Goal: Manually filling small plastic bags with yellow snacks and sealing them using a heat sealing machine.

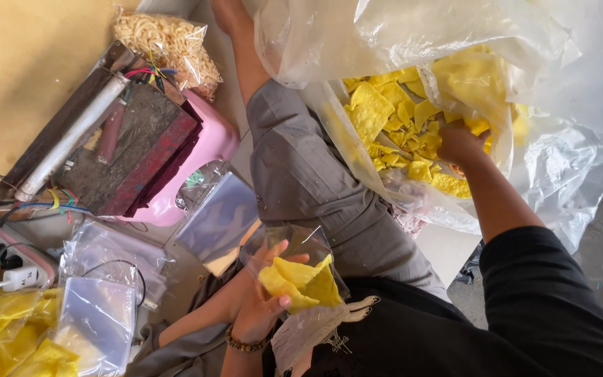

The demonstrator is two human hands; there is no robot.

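My left hand [263, 304] holds a small clear plastic bag [294, 255] open near my lap, with a few yellow square crackers [301, 283] inside it. My right hand [460, 143] reaches into a large clear plastic sack [399, 35] that is full of yellow crackers [392, 119], and its fingers are buried among them, so what they grip is hidden. My grey-trousered leg [301, 167] stretches between the two hands. A bead bracelet [246, 344] sits on my left wrist.
A pink stool [207, 150] carries a worn heat sealer with a metal bar [71, 136]. A sealed bag of pale crackers [169, 45] lies beyond it. Stacks of empty clear bags [106, 293] and a power strip [8, 262] lie at the left, filled yellow bags [1, 328] at the bottom left.
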